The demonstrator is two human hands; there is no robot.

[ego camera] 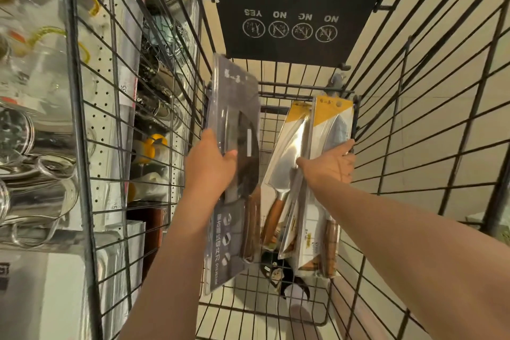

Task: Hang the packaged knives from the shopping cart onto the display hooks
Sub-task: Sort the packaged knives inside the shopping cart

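On the far left, outside the cart, a pegboard display [103, 85] carries blurred steel cookware: lidded pots [30, 190] and glass lids with yellow-green handles [52, 33]. A yellow-topped item [154, 143] shows through the wire further in.

The shopping cart [91, 146] fills the middle of the view, its black wire walls rising on both sides. At its far end hangs a black flap [298, 22] printed upside-down with "YES" and "NO" pictograms.

Inside the cart, the left hand [211, 168] grips a grey packaged cleaver [234, 163] by its left edge, with the thumb pressed on the front of the clear blister and the fingers curled behind. The pack stands on end, tilted a little, its dark blade and wooden handle visible through the plastic.

Just to the right, two yellow-topped packaged knives [309, 174] stand leaning together against the cart's right wall, their lower ends down on the wire floor. The right hand [329, 164] holds them together, thumb across the front of the shiny blade pack, fingers wrapped round the rear pack's right edge.

Under the wire floor, a black-and-white shoe [287, 279] shows on pale tile.
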